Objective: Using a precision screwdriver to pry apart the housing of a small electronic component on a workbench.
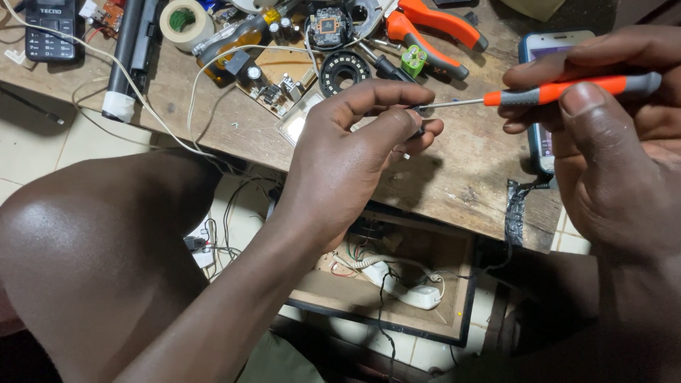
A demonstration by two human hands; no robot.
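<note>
I am pinching a small dark part (418,132) between the closed fingers of my left hand (355,152). My right hand (610,135) is clamping an orange-handled screwdriver (560,90), its metal tip touching the part just beside my left fingertips, above the wooden bench (461,177).

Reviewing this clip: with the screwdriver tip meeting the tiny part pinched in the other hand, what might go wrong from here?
1. The screwdriver tip bears on a small dark part pinched at the left hand fingertips; a slip might jab a finger.
2. The part is held in the air near the wooden bench edge; if dropped it may fall into the open drawer or onto the floor.
3. The right hand works just over a smartphone and might knock it.
</note>
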